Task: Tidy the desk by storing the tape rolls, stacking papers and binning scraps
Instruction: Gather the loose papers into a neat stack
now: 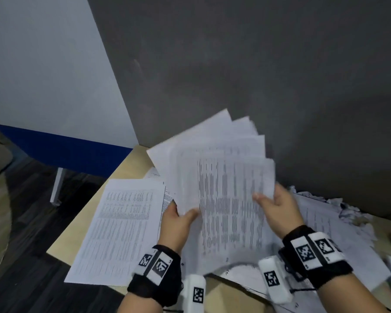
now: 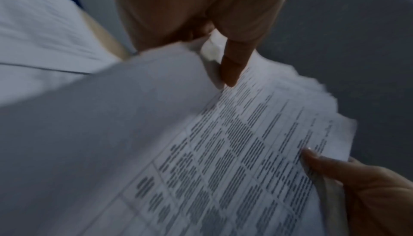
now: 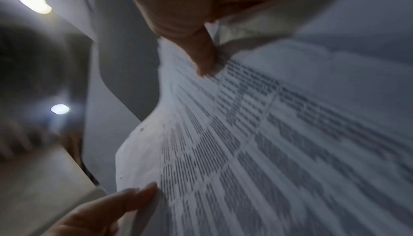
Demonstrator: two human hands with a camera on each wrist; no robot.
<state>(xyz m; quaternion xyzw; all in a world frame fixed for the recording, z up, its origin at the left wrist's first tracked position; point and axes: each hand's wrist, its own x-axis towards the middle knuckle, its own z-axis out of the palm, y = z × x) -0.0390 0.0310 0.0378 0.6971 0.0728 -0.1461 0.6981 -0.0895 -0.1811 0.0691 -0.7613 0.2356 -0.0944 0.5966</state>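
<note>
Papers [image 1: 215, 184]: mid-stack, a fanned, uneven sheaf raised over the desk [image 1: 133, 163], not squared. Left hand [image 1: 176, 220] pinches its left edge, right hand [image 1: 278, 206] its right, thumbs on top. Loose sheets [image 1: 122, 224] remain flat on the desk. Scraps [image 1: 348, 211] at right unbinned. No tape rolls visible.

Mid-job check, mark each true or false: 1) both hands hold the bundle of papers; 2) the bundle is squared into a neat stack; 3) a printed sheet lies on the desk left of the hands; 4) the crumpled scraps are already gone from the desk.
1) True: left hand and right hand both grip the bundle of papers.
2) False: its sheets are fanned out, edges offset.
3) True: a printed sheet lies flat on the desk.
4) False: crumpled scraps lie at the right by the wall.
</note>
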